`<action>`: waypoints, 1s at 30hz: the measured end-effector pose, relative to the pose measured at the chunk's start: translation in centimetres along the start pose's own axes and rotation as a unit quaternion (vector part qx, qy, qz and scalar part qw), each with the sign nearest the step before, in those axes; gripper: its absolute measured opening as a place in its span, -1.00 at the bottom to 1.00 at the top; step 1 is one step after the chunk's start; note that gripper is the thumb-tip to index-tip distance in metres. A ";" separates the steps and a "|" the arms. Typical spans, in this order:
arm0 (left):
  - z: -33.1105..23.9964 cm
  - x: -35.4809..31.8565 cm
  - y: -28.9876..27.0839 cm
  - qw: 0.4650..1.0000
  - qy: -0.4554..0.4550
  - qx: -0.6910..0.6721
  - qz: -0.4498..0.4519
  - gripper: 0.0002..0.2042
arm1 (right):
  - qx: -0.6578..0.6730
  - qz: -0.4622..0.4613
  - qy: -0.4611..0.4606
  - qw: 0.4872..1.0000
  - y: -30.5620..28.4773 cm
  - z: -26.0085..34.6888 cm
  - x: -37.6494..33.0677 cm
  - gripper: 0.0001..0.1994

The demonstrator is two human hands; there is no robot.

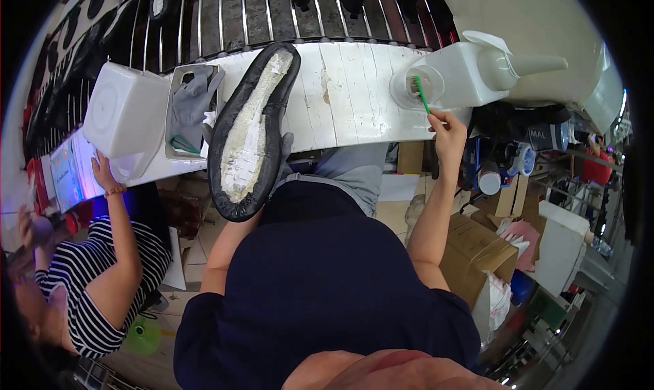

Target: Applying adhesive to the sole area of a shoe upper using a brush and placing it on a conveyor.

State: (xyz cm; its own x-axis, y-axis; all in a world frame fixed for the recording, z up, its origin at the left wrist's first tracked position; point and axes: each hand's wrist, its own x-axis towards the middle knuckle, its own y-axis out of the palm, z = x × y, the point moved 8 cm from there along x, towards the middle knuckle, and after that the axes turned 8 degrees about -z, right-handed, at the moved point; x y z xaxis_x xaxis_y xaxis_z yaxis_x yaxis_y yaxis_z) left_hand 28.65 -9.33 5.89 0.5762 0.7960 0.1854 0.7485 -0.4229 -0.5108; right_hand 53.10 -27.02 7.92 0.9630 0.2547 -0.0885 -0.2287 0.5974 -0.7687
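Note:
A black shoe upper [219, 141], bottom side up with a rough whitish strip along its middle, is held up at the table's near edge. My left hand [287, 145] grips it from beneath; only grey-covered fingertips show along its right side, and the shoe hides the rest. Over on the right, my bare right hand [448, 134] pinches the green handle of a small brush [424, 98]. The brush's bristle end is inside a round translucent cup [397, 90], which stands beside a white plastic jug [470, 73].
A white worktable [347, 114] carries an open box [194, 155] with grey cloth in it and a white container [129, 107]. Behind runs a metal roller rack [245, 15] with black shoe uppers. A co-worker in stripes [95, 281] sits left; a cardboard box [477, 254] stands right.

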 end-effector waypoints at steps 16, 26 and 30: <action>9.8 0.6 -2.3 0.773 -0.303 -0.551 -0.084 -0.29 | 0.301 0.239 -0.106 0.917 6.0 16.2 -6.0 -0.82; 4.4 2.4 -8.5 0.940 0.213 -0.110 -0.244 -0.13 | 0.230 0.289 -0.248 0.896 8.2 20.3 -14.0 -0.84; 5.6 1.7 -7.3 0.940 0.216 -0.094 -0.246 -0.15 | 0.216 0.232 -0.236 0.919 8.4 19.4 -12.7 -0.87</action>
State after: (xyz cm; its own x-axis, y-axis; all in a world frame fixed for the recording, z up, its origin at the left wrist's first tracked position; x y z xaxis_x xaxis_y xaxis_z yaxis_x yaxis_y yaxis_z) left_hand 22.40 -2.46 5.25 0.1933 0.6825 0.7049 0.9809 -0.1500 -0.1238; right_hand 36.15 -10.47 14.87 0.6028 0.7977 0.0196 -0.7317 0.5624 -0.3851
